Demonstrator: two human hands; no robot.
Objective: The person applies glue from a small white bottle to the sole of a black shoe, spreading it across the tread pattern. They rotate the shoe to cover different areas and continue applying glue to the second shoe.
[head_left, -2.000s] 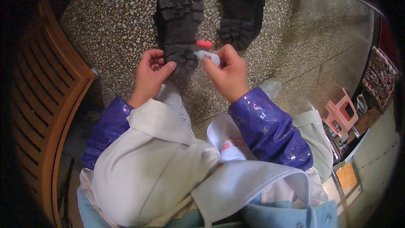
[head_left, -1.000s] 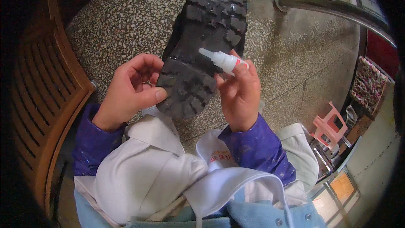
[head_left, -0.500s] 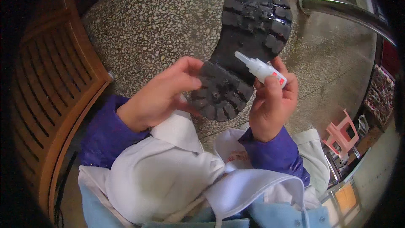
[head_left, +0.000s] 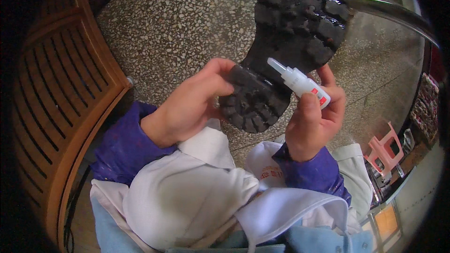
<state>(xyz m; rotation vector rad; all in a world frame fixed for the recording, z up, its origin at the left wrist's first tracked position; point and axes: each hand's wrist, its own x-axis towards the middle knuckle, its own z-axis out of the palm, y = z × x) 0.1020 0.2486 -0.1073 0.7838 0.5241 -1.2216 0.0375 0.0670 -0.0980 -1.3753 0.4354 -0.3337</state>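
Head view: above the speckled floor (head_left: pixel 178 23), a black sole (head_left: pixel 295 26) is held tread up; something seems already applied, though what remains cannot be told. It looks deeply lugged, with glossy, wet-looking patches. The left hand (head_left: pixel 192 100) grips its heel (head_left: pixel 251 105); the right hand (head_left: pixel 314 122) pinches a white bottle (head_left: pixel 302 85), nozzle (head_left: pixel 277 65) bare.

The speckled stone-chip floor (head_left: pixel 168 23) is spreading from eleven o'clock round to three. At nine o'clock a slatted wooden seat (head_left: pixel 70 89) is bordering it; between three and four, a pink stool (head_left: pixel 383 152) is showing, its footing unclear.
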